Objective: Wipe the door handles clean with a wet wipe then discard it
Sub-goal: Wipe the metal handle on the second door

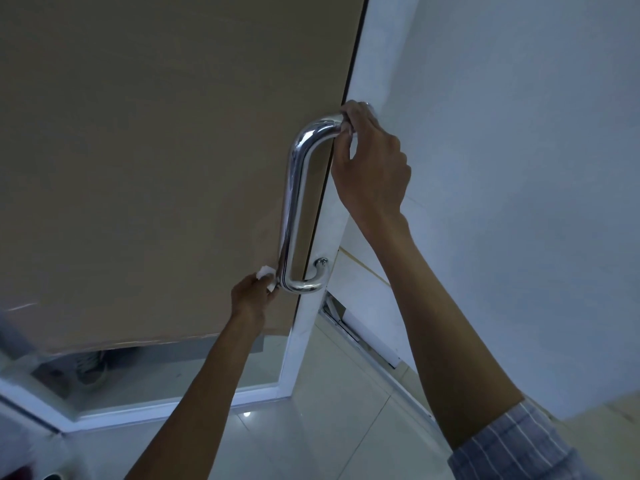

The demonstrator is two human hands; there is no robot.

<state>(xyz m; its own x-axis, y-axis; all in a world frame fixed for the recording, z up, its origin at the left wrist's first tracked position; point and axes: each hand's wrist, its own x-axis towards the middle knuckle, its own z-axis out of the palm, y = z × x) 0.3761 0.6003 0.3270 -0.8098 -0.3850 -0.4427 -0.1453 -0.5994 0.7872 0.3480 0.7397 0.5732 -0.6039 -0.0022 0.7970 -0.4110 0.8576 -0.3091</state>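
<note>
Door (138,150): a large panel covered in tan frosted film, filling the left and centre of the view, with a clear glass strip along its bottom and a pale metal frame at its right edge.

Wall (519,168): a plain white surface to the right of the door, running from the top of the view down to the floor.

Floor (329,427): pale glossy tiles along the bottom, near the camera, carrying one small bright reflection.

Door handle (291,202): a polished chrome bar in a long D shape, mounted upright near the door's right edge, its top bend and bottom bend both curving right to their fixings.

Sleeve (519,445): blue-grey cloth with thin pale stripes, pushed up the right forearm at the lower right corner.

Right hand (372,168): raised to the handle's top end, with fingers curled over the bar where it meets the door edge; the grip is closed around the handle.

Left hand (251,296): at the lower left of the handle, just beside the bottom bend, pinching the wipe narrowly against the bar.

Wet wipe (266,273): a small white wad, mostly hidden in the left hand, touching the handle's lower stretch.
</note>
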